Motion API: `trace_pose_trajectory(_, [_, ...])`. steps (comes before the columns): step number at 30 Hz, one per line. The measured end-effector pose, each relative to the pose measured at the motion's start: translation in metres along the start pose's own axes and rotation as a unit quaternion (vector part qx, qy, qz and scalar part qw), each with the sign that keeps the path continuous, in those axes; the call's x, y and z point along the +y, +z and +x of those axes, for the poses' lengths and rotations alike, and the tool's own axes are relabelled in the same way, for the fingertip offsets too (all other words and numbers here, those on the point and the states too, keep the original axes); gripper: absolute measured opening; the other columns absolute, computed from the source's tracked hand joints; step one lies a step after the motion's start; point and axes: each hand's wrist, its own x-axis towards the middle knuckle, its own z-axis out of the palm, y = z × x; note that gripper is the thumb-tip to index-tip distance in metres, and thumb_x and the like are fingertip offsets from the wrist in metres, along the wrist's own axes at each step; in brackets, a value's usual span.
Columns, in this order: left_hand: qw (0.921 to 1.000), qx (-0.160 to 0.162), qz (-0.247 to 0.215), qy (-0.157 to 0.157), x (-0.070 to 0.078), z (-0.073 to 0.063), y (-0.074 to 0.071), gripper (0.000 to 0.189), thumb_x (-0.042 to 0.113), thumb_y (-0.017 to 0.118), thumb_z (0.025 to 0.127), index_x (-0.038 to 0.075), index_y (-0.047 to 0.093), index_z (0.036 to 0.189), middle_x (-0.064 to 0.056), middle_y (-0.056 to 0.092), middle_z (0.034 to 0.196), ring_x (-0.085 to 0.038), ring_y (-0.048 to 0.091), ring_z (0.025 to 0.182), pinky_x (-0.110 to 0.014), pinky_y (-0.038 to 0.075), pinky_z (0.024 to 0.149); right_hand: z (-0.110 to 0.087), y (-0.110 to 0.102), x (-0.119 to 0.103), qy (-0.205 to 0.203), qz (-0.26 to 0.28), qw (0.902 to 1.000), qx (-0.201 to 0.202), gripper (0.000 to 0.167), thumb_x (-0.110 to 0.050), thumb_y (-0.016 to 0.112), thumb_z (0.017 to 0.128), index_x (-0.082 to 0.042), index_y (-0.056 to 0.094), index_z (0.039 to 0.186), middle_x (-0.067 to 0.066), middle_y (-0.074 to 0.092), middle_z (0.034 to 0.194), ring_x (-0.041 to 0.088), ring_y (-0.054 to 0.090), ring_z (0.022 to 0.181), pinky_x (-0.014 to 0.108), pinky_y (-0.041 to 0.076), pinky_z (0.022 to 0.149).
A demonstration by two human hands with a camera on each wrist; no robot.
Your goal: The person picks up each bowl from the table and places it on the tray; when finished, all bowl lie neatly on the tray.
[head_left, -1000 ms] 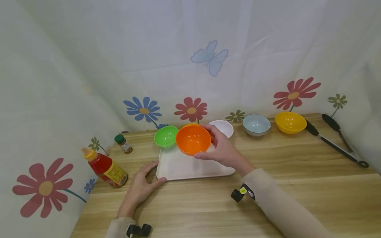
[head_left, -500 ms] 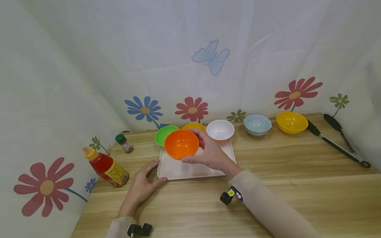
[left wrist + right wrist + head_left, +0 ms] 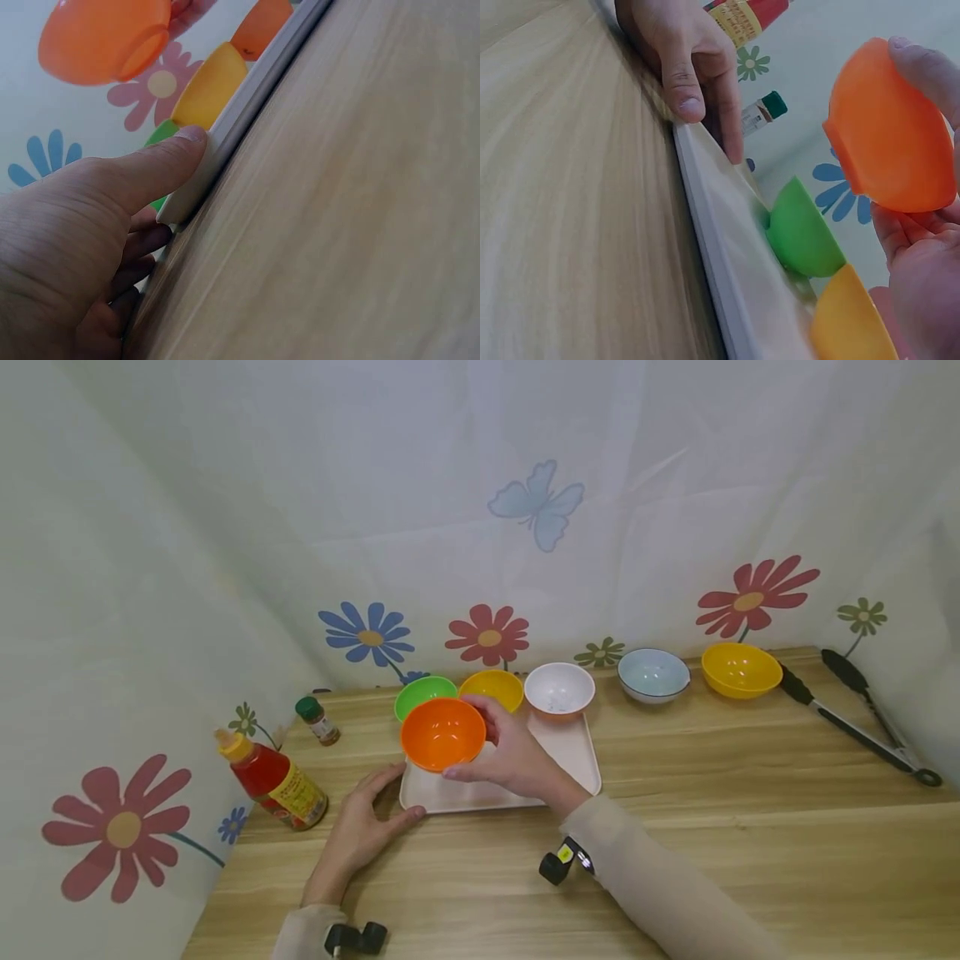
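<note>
My right hand holds an orange bowl by its right side, thumb on the near side. The bowl is raised above a pale rectangular tray; the right wrist view shows a gap between them. My left hand holds the tray's near left corner between thumb and fingers. Along the tray's far side stand a green bowl, a yellow bowl and a bowl white inside and orange outside. The held bowl partly covers the green one in the head view.
Left of the tray are a red sauce bottle with a yellow cap and a small green-capped jar. At the back right stand a light blue bowl and another yellow bowl, beside black-tipped tongs. A flowered curtain hangs behind.
My right hand has carried the orange bowl leftward and nearer, uncovering the yellow and white bowls on the tray. My left hand stays at the tray corner.
</note>
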Motion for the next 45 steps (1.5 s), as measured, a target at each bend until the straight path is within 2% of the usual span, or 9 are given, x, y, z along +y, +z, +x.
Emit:
trace_pose_trajectory(12, [1.0000, 0.001, -0.005, 0.004, -0.001, 0.000, 0.001, 0.084, 0.051, 0.092, 0.092, 0.015, 0.059, 0.160, -0.012, 0.057, 0.166, -0.040, 0.048, 0.157, -0.065, 0.035, 0.132, -0.002, 0.012, 0.018, 0.037, -0.001, 0.9993, -0.004, 0.100, -0.021, 0.098, 0.087, -0.016, 0.040, 0.168, -0.002, 0.056, 0.161, 0.022, 0.061, 0.143, 0.047, 0.051, 0.125])
trace_pose_trajectory(25, [1.0000, 0.000, -0.003, -0.007, 0.001, 0.002, 0.001, 0.087, 0.055, 0.091, 0.091, 0.013, 0.059, 0.160, -0.012, 0.056, 0.167, -0.039, 0.048, 0.158, -0.064, 0.035, 0.133, -0.002, 0.026, 0.033, 0.054, -0.027, 0.9981, -0.009, 0.098, -0.032, 0.101, 0.085, -0.023, 0.044, 0.164, -0.006, 0.058, 0.158, 0.017, 0.061, 0.142, 0.041, 0.052, 0.123])
trace_pose_trajectory(31, [0.9999, 0.000, -0.002, -0.010, 0.000, 0.001, 0.000, 0.086, 0.054, 0.091, 0.092, 0.012, 0.059, 0.160, -0.013, 0.056, 0.167, -0.040, 0.047, 0.158, -0.065, 0.034, 0.133, -0.001, 0.028, 0.038, 0.073, -0.046, 0.9962, -0.013, 0.102, -0.038, 0.101, 0.084, -0.023, 0.042, 0.165, -0.005, 0.055, 0.159, 0.018, 0.059, 0.141, 0.042, 0.054, 0.121])
trace_pose_trajectory(41, [0.9999, -0.001, -0.004, -0.016, 0.002, 0.000, 0.000, 0.086, 0.055, 0.091, 0.092, 0.012, 0.060, 0.159, -0.013, 0.056, 0.167, -0.040, 0.048, 0.158, -0.066, 0.035, 0.132, 0.001, 0.031, 0.043, 0.089, -0.060, 0.9941, -0.018, 0.106, -0.035, 0.099, 0.087, -0.011, 0.038, 0.169, 0.005, 0.053, 0.162, 0.027, 0.057, 0.145, 0.049, 0.052, 0.124])
trace_pose_trajectory(45, [0.9998, 0.001, -0.006, -0.017, 0.003, 0.000, -0.001, 0.085, 0.053, 0.091, 0.092, 0.012, 0.060, 0.159, -0.013, 0.056, 0.166, -0.041, 0.048, 0.157, -0.066, 0.035, 0.132, 0.002, 0.030, 0.044, 0.083, -0.055, 0.9948, -0.022, 0.103, -0.034, 0.099, 0.088, -0.015, 0.038, 0.169, 0.003, 0.054, 0.163, 0.026, 0.058, 0.146, 0.047, 0.052, 0.124])
